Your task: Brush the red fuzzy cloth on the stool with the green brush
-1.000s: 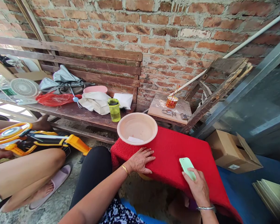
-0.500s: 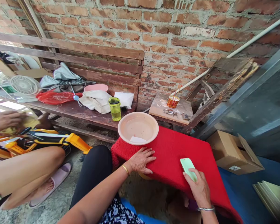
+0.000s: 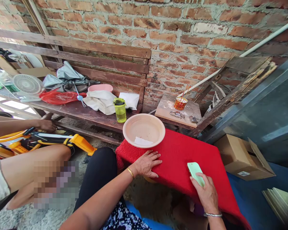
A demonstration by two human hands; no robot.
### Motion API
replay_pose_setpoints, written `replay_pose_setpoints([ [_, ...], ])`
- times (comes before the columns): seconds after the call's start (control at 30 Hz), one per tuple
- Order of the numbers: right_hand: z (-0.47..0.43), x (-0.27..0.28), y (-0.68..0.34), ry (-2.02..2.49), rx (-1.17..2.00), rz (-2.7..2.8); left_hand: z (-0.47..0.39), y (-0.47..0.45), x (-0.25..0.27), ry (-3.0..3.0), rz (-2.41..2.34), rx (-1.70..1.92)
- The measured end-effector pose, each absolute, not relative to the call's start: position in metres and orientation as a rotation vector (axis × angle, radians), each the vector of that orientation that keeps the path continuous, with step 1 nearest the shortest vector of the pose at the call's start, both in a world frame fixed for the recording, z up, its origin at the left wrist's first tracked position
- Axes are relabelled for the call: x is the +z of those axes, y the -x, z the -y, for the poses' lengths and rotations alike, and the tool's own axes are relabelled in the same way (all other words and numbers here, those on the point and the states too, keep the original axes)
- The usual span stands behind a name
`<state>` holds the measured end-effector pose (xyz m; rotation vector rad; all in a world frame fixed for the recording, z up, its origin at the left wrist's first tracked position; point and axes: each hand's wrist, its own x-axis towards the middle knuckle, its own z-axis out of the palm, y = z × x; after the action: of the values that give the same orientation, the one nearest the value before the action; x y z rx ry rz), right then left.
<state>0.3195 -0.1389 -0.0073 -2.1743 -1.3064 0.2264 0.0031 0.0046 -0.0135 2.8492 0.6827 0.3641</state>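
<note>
Mint-green phone (image 3: 193,168) in hand at red-covered counter (image 3: 180,150)

The right hand (image 3: 208,193) has its grip closed on the phone's near end, over the counter; whether phone and counter touch cannot be told. The left hand (image 3: 147,164) lies open, palm down, holding nothing, just beside a pale basin (image 3: 133,129). Likely light, stiff and slick, and apt to crack if dropped, the phone is best held by its long edges.

Centre: basin (image 3: 144,124) on the cloth's (image 3: 182,150) upper-left corner, paper (image 3: 143,141) inside, left hand (image 3: 146,164) just below. Lower right: phone (image 3: 194,170) in the right hand (image 3: 208,190) (carton (image 3: 232,155) farther right). Upper left: bench (image 3: 98,45), bottle (image 3: 120,113) at its right end.
</note>
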Motion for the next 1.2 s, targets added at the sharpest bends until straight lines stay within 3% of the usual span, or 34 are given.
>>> replay_pose_setpoints([
  [1.2, 0.1379, -0.0078, -0.3192, 2.238, 0.130, 1.340, -0.0031, -0.0033, -0.0064, -2.860, -0.667, 0.358],
])
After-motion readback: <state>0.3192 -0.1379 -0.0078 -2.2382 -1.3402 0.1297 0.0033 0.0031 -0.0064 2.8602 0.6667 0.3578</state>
